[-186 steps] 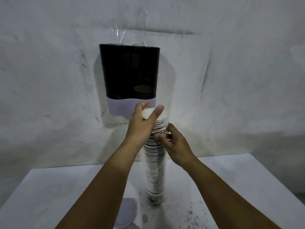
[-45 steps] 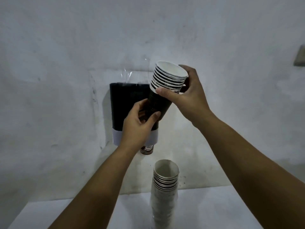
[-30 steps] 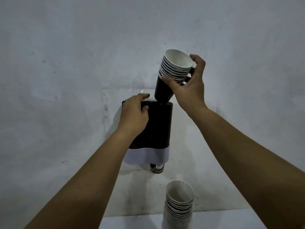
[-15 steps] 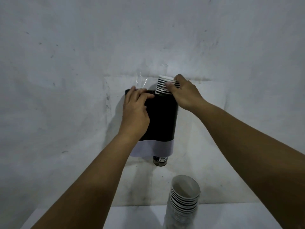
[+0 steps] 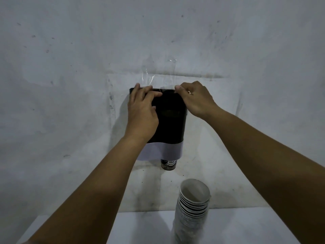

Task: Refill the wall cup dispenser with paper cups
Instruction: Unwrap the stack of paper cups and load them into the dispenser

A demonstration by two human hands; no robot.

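Black and smoky-dark, the wall cup dispenser (image 5: 169,118) hangs on the grey, stained wall (image 5: 70,59), with a pale lavender band (image 5: 163,151) across its lower end. In the head view, the only one given, both bare hands are raised to its upper edge. The left hand (image 5: 142,110) lies flat on the front left of the dark housing, fingers (image 5: 149,92) spread and curled over the top rim, gripping the dispenser itself. The right hand (image 5: 196,98) sits at the top right corner, its fingertips bent down onto the rim or into the opening; whether it pinches anything there cannot be told, since the knuckles hide what lies under them. A strip of clear plastic film (image 5: 149,76) stands up from the wall just above the rim, between the two hands. No loaded cups show above the rim, and the dark housing hides any inside it.

Below the lavender band the base of a dark printed cup (image 5: 168,165) pokes out of the dispenser's bottom, well under both hands. Lower still, a stack of paper cups (image 5: 192,208), white inside with dark striped rims, stands on the white bench (image 5: 246,226), mouth upward and leaning slightly, beneath the right forearm and touched by neither hand.
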